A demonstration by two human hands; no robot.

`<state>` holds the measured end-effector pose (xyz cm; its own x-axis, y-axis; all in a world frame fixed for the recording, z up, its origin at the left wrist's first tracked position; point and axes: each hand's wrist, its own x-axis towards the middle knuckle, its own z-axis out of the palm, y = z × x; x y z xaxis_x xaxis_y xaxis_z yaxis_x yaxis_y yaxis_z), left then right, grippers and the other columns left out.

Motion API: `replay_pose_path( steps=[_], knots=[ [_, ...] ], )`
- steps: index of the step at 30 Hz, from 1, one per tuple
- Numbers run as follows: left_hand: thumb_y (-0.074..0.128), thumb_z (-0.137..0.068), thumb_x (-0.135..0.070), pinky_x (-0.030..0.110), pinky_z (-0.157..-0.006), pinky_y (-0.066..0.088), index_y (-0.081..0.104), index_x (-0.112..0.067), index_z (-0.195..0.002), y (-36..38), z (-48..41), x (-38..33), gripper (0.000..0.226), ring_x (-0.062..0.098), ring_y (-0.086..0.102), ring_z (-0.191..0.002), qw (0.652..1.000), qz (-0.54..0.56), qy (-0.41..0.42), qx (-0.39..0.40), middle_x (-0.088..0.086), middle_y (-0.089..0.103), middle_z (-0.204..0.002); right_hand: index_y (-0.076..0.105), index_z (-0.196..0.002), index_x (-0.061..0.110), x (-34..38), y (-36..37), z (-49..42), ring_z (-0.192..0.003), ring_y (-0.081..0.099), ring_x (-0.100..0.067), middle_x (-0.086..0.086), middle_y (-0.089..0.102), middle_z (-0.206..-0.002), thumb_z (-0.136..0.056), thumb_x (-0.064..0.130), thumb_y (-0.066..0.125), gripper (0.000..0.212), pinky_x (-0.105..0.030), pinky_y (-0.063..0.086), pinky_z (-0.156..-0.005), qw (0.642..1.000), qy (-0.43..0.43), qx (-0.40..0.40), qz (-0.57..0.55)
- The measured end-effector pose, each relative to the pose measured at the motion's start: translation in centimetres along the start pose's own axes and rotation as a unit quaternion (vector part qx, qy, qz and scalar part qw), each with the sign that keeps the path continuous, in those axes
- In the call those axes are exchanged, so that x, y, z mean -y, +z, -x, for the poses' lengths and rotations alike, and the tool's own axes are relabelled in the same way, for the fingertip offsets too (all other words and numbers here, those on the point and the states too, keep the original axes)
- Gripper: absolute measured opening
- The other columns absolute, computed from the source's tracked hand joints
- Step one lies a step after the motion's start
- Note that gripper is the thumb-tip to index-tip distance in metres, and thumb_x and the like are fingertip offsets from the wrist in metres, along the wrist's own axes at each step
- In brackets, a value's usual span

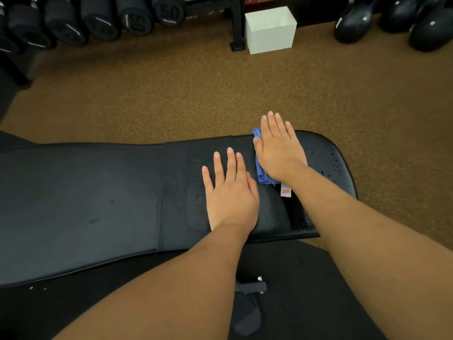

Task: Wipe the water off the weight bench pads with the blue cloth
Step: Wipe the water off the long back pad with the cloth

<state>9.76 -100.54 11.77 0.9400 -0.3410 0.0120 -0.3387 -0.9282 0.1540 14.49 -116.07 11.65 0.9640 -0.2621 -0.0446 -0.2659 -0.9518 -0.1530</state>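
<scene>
Blue cloth (261, 173) lies mostly hidden under flat right hand (278, 153).

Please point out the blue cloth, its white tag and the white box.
blue cloth (261, 174), head view, lower fold showing beside the right hand (278, 153).
white tag (285, 191), head view, its red-printed middle.
white box (272, 38), head view, its front wall.

The number 50 is printed on the round ends of two black dumbbells (169, 11); the embossed lettering (199, 192) on the bench pad (98, 192) is illegible.
</scene>
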Motion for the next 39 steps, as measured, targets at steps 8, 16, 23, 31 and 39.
replay_pose_path(
  steps=[8, 16, 23, 31, 39],
  knots=[
    [0.010, -0.106, -0.038, 0.050, -0.125, 0.000, 0.008, -0.020, -0.161, -0.5, 0.4, -0.3, 0.058, 0.021, -0.008, -0.155, 1.000, 0.004, -0.011, 0.013, -0.004, 0.002, -0.169, 0.009, -0.157, 0.003, 1.0, 0.4, 15.7, -0.154, 0.004, -0.023, -0.013, 0.008, -0.165, -0.105, 0.040, 0.015, 0.064, -0.043, 0.009, -0.125, 1.000, -0.028, -0.005, 0.008],
    [0.012, -0.105, -0.039, 0.050, -0.125, -0.001, 0.009, -0.023, -0.161, -0.4, 0.3, -0.2, 0.059, 0.022, -0.006, -0.155, 1.000, -0.003, -0.008, 0.004, -0.003, 0.004, -0.169, -0.003, -0.158, 0.008, 0.0, -0.2, 7.6, -0.153, -0.008, -0.020, -0.009, -0.006, -0.167, -0.106, 0.039, 0.016, 0.063, -0.039, -0.002, -0.125, 0.999, -0.028, 0.014, -0.014],
    [0.016, -0.102, -0.036, 0.049, -0.125, -0.002, 0.004, -0.029, -0.161, -0.8, 0.4, -0.7, 0.061, 0.021, -0.007, -0.155, 0.999, 0.018, -0.020, 0.027, -0.005, 0.000, -0.169, -0.003, -0.158, 0.010, -0.9, 0.5, 12.8, -0.153, -0.010, -0.015, -0.006, -0.008, -0.166, -0.102, 0.042, 0.006, 0.065, -0.039, 0.000, -0.125, 0.998, -0.061, 0.004, -0.005],
    [0.012, -0.100, -0.038, 0.058, -0.122, 0.000, 0.004, -0.021, -0.161, -0.9, -0.7, -1.3, 0.064, 0.031, -0.004, -0.155, 0.999, -0.024, -0.015, 0.026, 0.004, 0.003, -0.169, -0.007, -0.158, 0.013, -0.5, -0.2, 6.9, -0.153, -0.011, -0.014, -0.003, -0.008, -0.167, -0.105, 0.038, 0.012, 0.062, -0.037, -0.003, -0.125, 0.999, -0.049, -0.001, -0.019],
    [0.019, -0.105, -0.024, 0.053, -0.124, -0.002, -0.005, -0.015, -0.160, -0.9, -1.5, -1.0, 0.061, 0.026, -0.018, -0.153, 0.992, -0.065, 0.105, 0.040, 0.001, -0.006, -0.169, -0.004, -0.158, 0.013, -0.7, 0.0, 9.5, -0.153, -0.011, -0.015, -0.005, -0.008, -0.167, -0.101, 0.042, 0.002, 0.065, -0.039, 0.000, -0.125, 0.999, -0.052, -0.005, -0.014]
  ],
)
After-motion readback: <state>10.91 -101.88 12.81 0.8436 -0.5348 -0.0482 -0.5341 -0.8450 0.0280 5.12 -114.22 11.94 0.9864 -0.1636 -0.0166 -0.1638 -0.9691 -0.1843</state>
